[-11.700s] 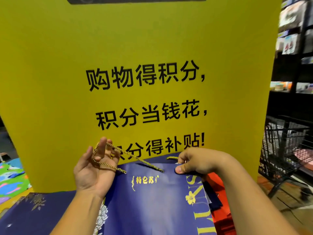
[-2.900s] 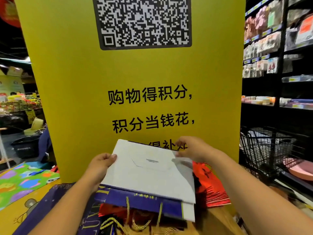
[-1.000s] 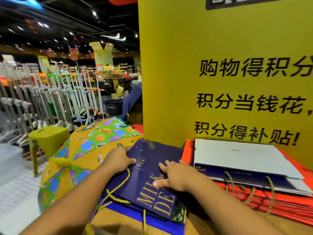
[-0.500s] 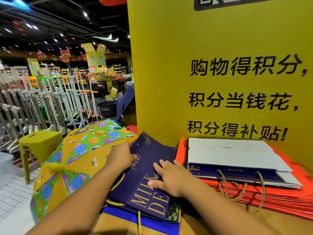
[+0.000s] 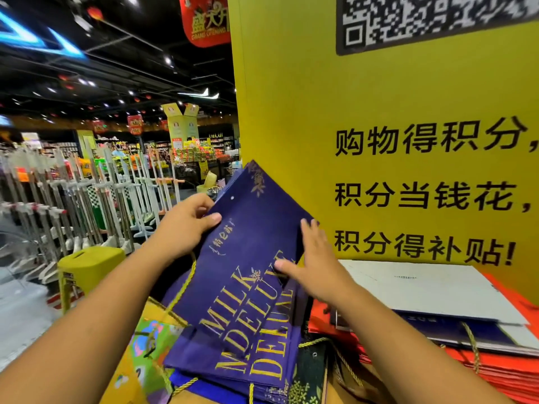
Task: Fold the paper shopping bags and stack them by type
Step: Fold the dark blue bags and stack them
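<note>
Head view, paper-bag sorting at a shop worktop (image 5: 354, 387). A flattened navy bag (image 5: 248, 258) lettered "MILK DELUXE" in gold was held up off the pile, tilted with its top corner far and its lower end near. It sat in front of the yellow sign board (image 5: 379, 97).

The left hand (image 5: 186, 225) gripped the bag's upper left edge. Its thumb lay on the printed face and its fingers were curled round behind the edge (their tips out of sight). The right hand (image 5: 315, 266) lay flat against the bag's right edge, fingers straight and close together, pointing away from the person. Its thumb was spread leftward onto the face beside the lettering, and nothing was pinched in it. A gold cord handle (image 5: 186, 284) hung below the left hand.

Directly beneath the raised bag, a second navy bag (image 5: 253, 354) with the same lettering lay flat on the pile. To its right, against the foot of the sign board, a white-faced folded bag (image 5: 423, 290) lay on top of a stack of red bags (image 5: 510, 371).

A brightly patterned sheet (image 5: 145, 345) lay at the near left. A yellow stool (image 5: 90, 263) stood on the floor farther left.
</note>
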The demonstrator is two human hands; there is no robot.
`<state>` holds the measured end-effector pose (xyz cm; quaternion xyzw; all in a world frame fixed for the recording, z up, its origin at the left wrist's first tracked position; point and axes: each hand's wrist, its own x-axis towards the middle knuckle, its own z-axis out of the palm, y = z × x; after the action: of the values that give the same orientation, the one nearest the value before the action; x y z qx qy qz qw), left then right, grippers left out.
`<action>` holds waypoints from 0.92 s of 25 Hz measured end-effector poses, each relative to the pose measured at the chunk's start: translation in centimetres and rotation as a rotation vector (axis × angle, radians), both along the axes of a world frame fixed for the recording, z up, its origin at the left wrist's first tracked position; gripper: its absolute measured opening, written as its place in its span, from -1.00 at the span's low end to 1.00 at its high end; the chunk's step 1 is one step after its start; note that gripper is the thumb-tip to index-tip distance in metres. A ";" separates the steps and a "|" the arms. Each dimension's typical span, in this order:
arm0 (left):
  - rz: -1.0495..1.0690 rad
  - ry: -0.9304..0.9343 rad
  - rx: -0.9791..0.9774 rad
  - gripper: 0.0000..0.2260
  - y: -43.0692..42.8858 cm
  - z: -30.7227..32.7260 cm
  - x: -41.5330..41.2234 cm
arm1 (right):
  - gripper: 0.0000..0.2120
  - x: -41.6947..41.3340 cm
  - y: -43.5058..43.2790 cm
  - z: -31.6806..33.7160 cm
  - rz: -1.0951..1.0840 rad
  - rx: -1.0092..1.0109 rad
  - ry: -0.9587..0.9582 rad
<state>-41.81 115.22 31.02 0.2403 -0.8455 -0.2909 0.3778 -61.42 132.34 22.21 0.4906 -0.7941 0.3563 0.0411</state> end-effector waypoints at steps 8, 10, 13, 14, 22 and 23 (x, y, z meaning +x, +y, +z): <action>-0.527 -0.197 -0.028 -0.80 6.7 1.5 -7.5 | -0.83 -4.8 9.9 7.4 0.161 -0.355 -0.477; -0.498 -0.123 -0.286 -0.81 8.9 0.9 -11.2 | -0.93 -5.9 12.8 7.4 0.150 -0.476 -0.521; -0.379 0.020 -0.513 -0.85 11.2 -0.5 -15.7 | -0.87 -8.9 17.2 7.0 -0.002 -0.636 -0.625; -0.347 -0.007 -0.501 -0.79 11.5 -1.5 -17.0 | -0.90 -10.1 18.6 6.4 -0.065 -0.628 -0.634; -0.187 -0.642 -0.463 -0.65 13.6 -14.7 -20.9 | -0.59 -18.3 21.4 -3.7 -0.612 0.213 -0.044; -0.148 -0.611 -0.477 -0.71 13.8 -15.4 -20.9 | -0.53 -18.2 21.3 -4.1 -0.639 0.366 0.103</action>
<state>-62.74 129.03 15.58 0.1594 -0.9780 -0.0276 0.1318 -79.65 153.64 18.15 0.2342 -0.9548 0.1524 0.1016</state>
